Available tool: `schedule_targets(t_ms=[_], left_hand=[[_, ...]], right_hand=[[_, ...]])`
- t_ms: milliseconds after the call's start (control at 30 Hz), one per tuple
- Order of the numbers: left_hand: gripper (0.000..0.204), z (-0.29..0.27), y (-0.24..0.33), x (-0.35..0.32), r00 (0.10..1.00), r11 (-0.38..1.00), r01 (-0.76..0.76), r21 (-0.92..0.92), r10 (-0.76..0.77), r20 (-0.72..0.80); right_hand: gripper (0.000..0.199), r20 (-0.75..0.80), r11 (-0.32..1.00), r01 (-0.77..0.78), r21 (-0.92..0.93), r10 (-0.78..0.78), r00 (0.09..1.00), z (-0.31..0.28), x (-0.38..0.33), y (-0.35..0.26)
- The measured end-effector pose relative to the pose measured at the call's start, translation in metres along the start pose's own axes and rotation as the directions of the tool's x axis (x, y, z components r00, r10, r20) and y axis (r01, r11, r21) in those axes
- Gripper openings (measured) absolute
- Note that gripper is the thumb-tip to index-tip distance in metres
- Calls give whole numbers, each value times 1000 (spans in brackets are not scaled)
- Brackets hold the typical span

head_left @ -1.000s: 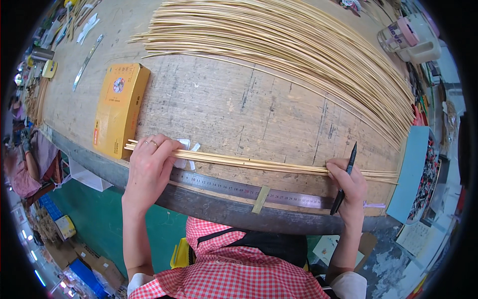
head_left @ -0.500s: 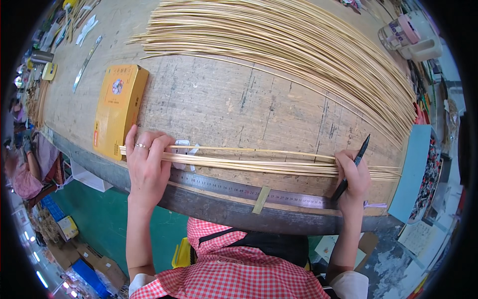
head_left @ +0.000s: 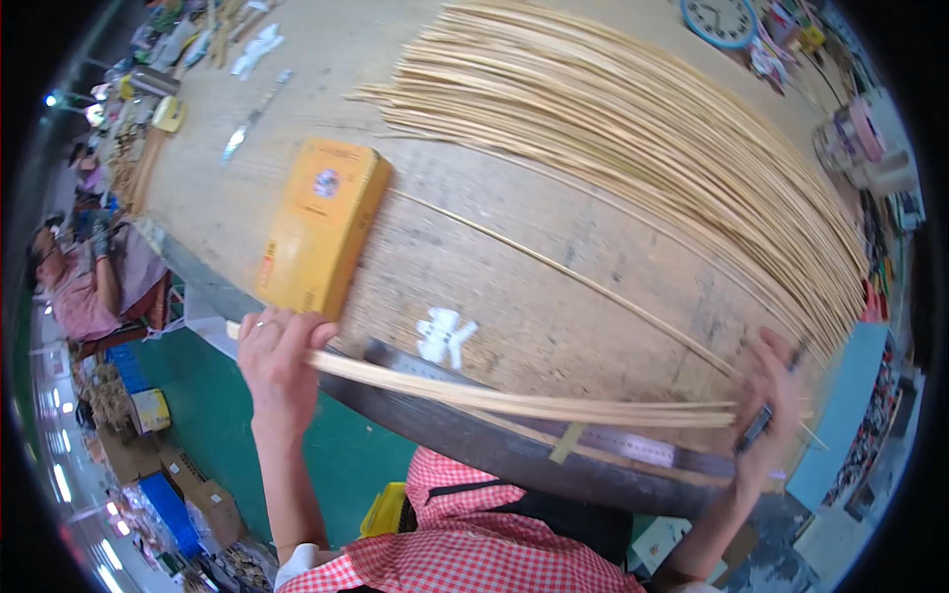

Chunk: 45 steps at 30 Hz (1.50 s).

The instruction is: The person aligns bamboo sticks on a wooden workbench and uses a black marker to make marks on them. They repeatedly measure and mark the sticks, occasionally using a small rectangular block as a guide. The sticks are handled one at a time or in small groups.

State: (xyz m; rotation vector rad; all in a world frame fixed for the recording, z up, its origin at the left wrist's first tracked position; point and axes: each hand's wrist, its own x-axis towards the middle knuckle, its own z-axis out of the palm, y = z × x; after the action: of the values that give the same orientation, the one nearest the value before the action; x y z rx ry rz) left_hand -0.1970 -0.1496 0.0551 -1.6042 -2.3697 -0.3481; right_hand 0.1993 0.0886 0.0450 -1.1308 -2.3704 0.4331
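My left hand (head_left: 280,361) is closed round one end of a bundle of pale thin bamboo-like strips (head_left: 514,395), at the near edge of the bench. The bundle slants right across a steel ruler (head_left: 623,445), and its other end comes close to my right hand (head_left: 769,400). That hand is blurred, with a black pen (head_left: 756,429) held against the palm. One single strip (head_left: 563,267) runs diagonally from the yellow box (head_left: 321,222) to my right fingers; whether they grip it is unclear. A large pile of similar strips (head_left: 633,138) lies beyond.
A white paper scrap (head_left: 444,336) lies mid-bench, and tape (head_left: 566,443) crosses the ruler. A blue-rimmed clock (head_left: 720,18) and a pink-lidded jar (head_left: 858,131) are at the far right. A light-blue board (head_left: 840,415) stands at the right end. Another person (head_left: 94,282) sits at left.
The bundle has come off the bench by the ruler toward me, in my left hand. My right hand has left the bundle and moved right. One strip now lies apart, diagonally. The view has shifted.
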Motion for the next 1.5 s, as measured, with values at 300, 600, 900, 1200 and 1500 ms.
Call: schedule_targets(t_ms=[300,600,900,1200,1500], left_hand=[[13,-61,-93,-68,894,877,427,219,-374,-245],[22,-59,-150,-108,781,783,610,121,-568,-261],[17,-10,-196,-120,700,695,712,101,-692,-176],[46,1,-189,-94,824,824,567,5,-567,-9],[29,7,-99,-5,928,933,353,-70,-359,-98]], right_hand=[[34,-207,994,-105,-6,102,973,-27,11,28],[27,-263,996,-92,-7,87,961,-8,22,14],[20,-233,998,-48,50,58,971,7,23,7],[17,-169,1000,15,27,-10,986,14,38,-17],[37,-117,920,348,-180,-372,921,70,155,8]])
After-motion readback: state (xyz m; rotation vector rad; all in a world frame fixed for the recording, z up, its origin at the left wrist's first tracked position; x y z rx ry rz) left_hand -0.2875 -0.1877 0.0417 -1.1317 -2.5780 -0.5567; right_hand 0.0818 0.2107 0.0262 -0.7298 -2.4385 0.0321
